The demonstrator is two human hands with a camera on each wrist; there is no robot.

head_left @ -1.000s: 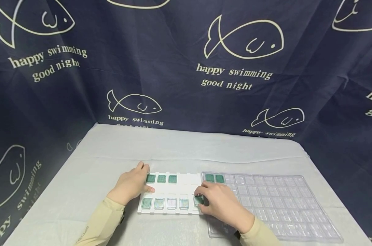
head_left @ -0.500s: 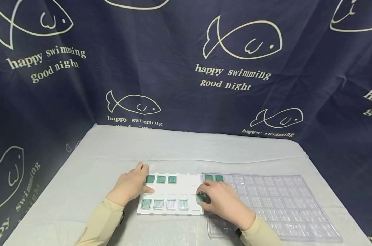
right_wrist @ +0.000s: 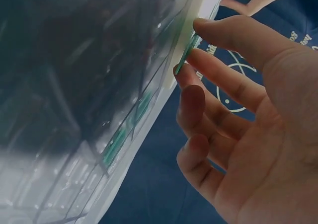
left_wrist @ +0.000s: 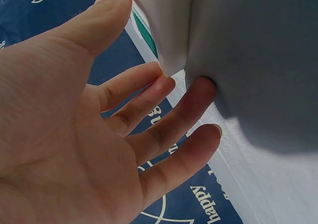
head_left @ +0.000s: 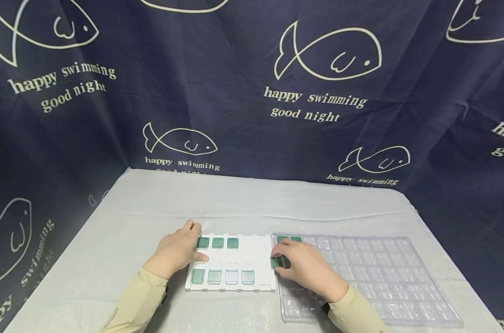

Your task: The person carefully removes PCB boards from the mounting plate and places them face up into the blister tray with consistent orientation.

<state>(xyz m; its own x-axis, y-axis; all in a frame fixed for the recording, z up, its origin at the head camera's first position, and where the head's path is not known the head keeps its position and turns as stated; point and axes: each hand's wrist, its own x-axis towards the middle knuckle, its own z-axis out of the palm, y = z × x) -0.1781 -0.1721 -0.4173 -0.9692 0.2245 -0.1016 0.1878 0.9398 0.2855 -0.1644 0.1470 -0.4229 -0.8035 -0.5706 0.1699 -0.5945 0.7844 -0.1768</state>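
A small square green circuit board [head_left: 276,263] is pinched between the thumb and fingers of my right hand [head_left: 307,268]. It shows edge-on in the right wrist view, a thin green board [right_wrist: 184,57] at the fingertips. In the head view it is at the gap between a white tray [head_left: 252,255] and a clear plastic tray [head_left: 405,239]. My left hand [head_left: 174,252] holds the white tray at its left end, thumb on top and fingers at the far edge. Three boards [head_left: 218,243] sit in that tray's far row, several boards [head_left: 214,276] in its near row.
Two green boards [head_left: 295,239] lie in the clear tray's far left pockets, partly behind the right hand. Both trays rest side by side on a pale cloth-covered table [head_left: 235,199]. A dark blue fish-print curtain [head_left: 243,92] hangs behind and at both sides.
My right hand has lifted the board from the right end of the white tray's near row and carried it right and away, toward the clear tray. The left hand stays put.
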